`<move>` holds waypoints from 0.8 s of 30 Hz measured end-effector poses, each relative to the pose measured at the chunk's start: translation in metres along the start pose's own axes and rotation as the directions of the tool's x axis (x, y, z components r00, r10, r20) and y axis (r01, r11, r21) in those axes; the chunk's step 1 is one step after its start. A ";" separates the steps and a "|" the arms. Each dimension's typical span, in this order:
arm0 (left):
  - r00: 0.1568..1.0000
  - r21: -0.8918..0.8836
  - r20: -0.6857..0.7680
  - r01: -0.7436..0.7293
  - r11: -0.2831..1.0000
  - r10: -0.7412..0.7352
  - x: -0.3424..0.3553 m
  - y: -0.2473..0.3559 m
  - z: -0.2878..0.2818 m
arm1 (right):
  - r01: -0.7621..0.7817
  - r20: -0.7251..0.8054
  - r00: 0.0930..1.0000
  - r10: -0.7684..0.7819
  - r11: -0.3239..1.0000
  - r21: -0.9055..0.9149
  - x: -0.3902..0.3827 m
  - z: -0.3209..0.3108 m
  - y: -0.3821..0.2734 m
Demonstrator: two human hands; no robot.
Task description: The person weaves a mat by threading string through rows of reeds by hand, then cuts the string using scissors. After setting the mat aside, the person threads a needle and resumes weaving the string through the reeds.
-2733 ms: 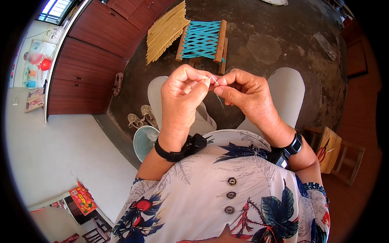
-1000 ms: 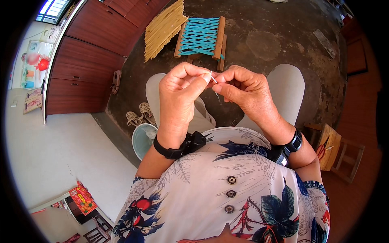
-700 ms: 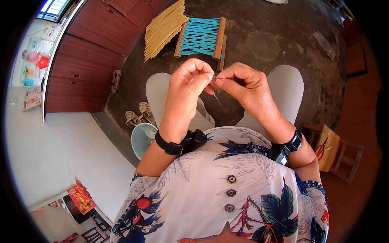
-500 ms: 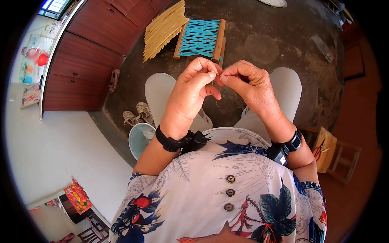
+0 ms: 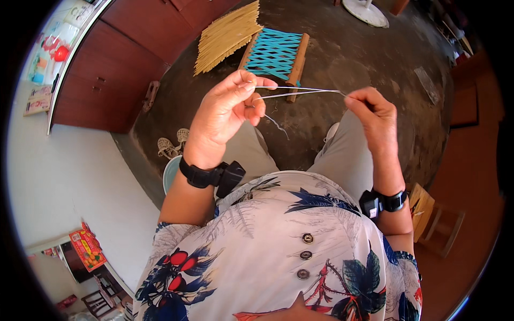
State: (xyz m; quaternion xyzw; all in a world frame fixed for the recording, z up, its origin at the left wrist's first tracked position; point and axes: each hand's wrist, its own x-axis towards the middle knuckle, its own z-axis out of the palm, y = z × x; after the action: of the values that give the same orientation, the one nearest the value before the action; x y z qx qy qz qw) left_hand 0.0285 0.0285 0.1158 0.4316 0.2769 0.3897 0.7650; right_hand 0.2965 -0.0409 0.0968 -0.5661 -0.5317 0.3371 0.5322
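My left hand (image 5: 225, 109) is raised at left of centre, thumb and forefinger pinched on pale thin thread (image 5: 294, 88), lower fingers curled. Two strands stretch nearly level to my right hand (image 5: 375, 117), whose thumb and forefinger pinch their far end; whether a needle is among them is too small to tell. A loose frayed tail (image 5: 281, 128) dangles below my left hand. Behind the thread, a wooden frame (image 5: 300, 61) laced with turquoise bands (image 5: 270, 51) lies on the floor beside a pile of thin yellow sticks (image 5: 225, 35).
Red-brown cabinets (image 5: 112, 85) line the left. Shoes (image 5: 166, 147) and a pale bucket (image 5: 171, 174) sit by my left leg; a wooden stool (image 5: 423, 211) with a red-handled tool stands at my right. A white round base (image 5: 364, 16) is at the top.
My hands have moved apart, the right one outward to the right, the left one leftward, drawing the thread into long strands between them. The view has shifted slightly.
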 end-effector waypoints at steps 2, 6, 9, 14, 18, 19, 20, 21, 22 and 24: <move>1.000 0.035 0.001 -0.008 0.999 0.008 -0.008 0.009 -0.012 | -0.074 -0.078 0.994 0.076 0.997 0.017 -0.003 -0.012 0.001; 0.999 0.128 -0.040 -0.011 0.992 0.016 -0.028 0.023 -0.031 | -0.142 -0.071 0.987 0.146 0.988 0.052 -0.011 -0.027 0.005; 0.993 0.260 -0.100 -0.038 0.965 0.066 -0.040 0.017 -0.050 | -0.214 -0.055 0.975 0.215 0.977 0.022 -0.015 -0.029 0.019; 0.977 0.405 -0.202 0.019 0.914 0.069 -0.052 -0.026 -0.074 | -0.250 -0.013 0.968 0.249 0.968 -0.009 -0.019 -0.026 0.050; 0.975 0.639 -0.133 -0.054 0.767 0.180 -0.058 -0.068 -0.088 | -0.309 0.008 0.950 0.313 0.942 -0.131 -0.026 -0.031 0.068; 0.973 0.632 -0.139 -0.054 0.773 0.182 -0.061 -0.075 -0.089 | -0.312 0.018 0.948 0.317 0.940 -0.137 -0.029 -0.032 0.071; 0.972 0.627 -0.151 -0.048 0.778 0.182 -0.064 -0.080 -0.091 | -0.338 0.000 0.939 0.344 0.924 -0.179 -0.033 -0.034 0.073; 0.950 0.753 -0.134 -0.088 0.652 0.283 -0.067 -0.081 -0.089 | -0.364 -0.017 0.929 0.370 0.905 -0.219 -0.037 -0.035 0.077; 0.922 0.854 -0.095 -0.118 0.506 0.376 -0.068 -0.082 -0.089 | -0.364 -0.010 0.928 0.371 0.903 -0.228 -0.041 -0.039 0.081; 0.916 0.848 -0.148 -0.077 0.525 0.372 -0.072 -0.087 -0.096 | -0.389 -0.036 0.920 0.390 0.898 -0.207 -0.048 -0.047 0.089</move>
State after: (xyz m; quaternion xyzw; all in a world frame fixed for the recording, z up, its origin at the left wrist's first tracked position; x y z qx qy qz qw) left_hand -0.0527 -0.0175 0.0006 0.7046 0.4848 0.3726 0.3600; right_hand 0.3525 -0.0867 0.0116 -0.7129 -0.4421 0.3803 0.3894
